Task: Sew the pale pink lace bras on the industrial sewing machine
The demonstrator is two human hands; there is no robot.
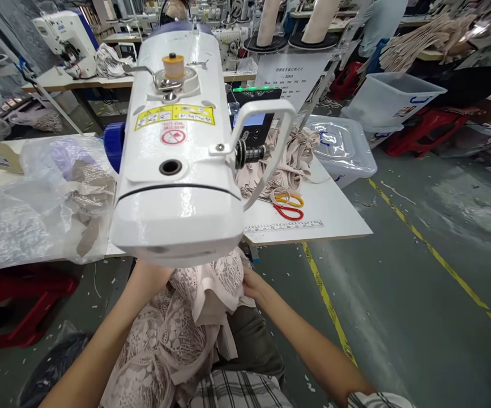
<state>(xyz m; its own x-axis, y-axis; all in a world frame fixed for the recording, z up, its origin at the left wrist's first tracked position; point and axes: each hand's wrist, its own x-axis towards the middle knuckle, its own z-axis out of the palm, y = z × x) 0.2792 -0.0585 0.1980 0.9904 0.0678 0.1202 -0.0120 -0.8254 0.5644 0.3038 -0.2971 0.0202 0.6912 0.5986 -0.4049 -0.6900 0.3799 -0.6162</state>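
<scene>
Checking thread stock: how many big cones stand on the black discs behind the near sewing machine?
2: the left cone and the right cone, side by side beyond the screen, their tops out of frame.

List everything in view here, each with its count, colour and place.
Sewing machine: one, white, centre
Spool: one, orange, atop it
Control panel: one, black, behind it
Thread cones: two, pale pink, behind
Paper sheet: one, white, below the cones
Fabric strips: uncounted, beige, on the white table
Scissors: one pair, red and yellow handles, beside the strips
Plastic bags: several, mostly clear, left
Tubs: several, translucent, right
Stools: several, red, both sides
Floor tape: yellow lines, right
Other machines: several, mainly white, background
Lace garments: several, pale pink, on the lap
Left hand: one, partly hidden under the machine
Right hand: one, at the garments' right edge
</scene>
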